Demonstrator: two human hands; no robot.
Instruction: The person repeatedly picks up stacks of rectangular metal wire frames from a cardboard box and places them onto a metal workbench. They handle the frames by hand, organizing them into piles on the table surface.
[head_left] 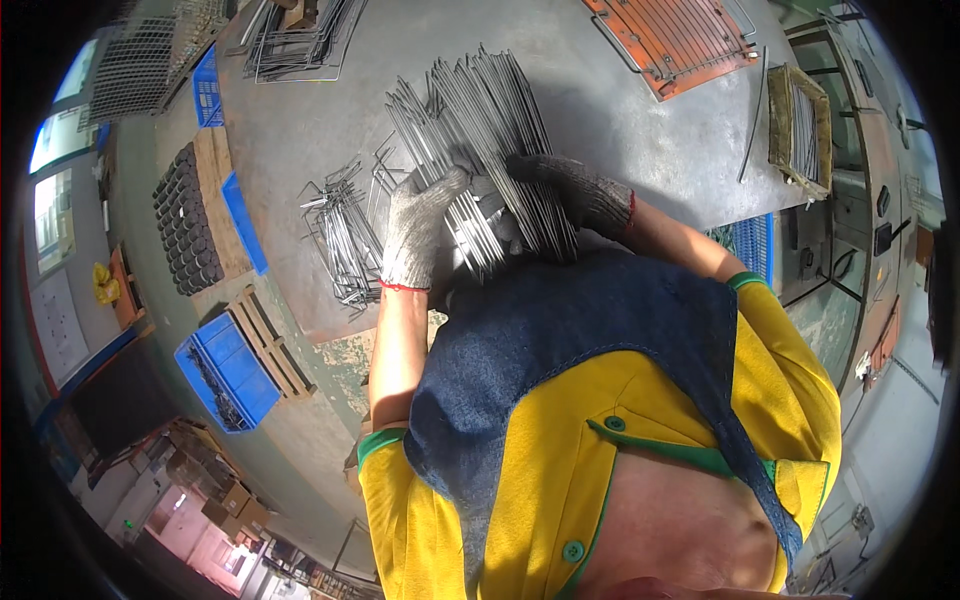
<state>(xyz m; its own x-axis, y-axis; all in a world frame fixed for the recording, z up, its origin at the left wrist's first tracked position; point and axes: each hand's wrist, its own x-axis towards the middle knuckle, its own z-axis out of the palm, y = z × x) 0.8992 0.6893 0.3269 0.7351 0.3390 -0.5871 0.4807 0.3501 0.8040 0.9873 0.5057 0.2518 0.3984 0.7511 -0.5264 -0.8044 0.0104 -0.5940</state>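
A thick bundle of thin grey metal rods point(492, 115) stands between my hands at the near edge of the metal table point(655, 145), fanned out toward its far end. My left hand point(415, 222), in a pale knitted glove, is closed around the bundle's left side. On the right side my right hand point(585, 192), in a darker, shadowed glove, grips the rods with its fingers over them. The lower ends of the rods come close to my blue apron. Left of my left hand lies a loose pile of bent wire pieces point(345, 235).
Bent wire frames point(300, 45) lie at the far left of the table. An orange slatted rack point(680, 45) sits at the far right, near a wooden box of rods point(803, 135). On the floor to the left stand a blue crate point(245, 375) and a wooden pallet point(272, 345).
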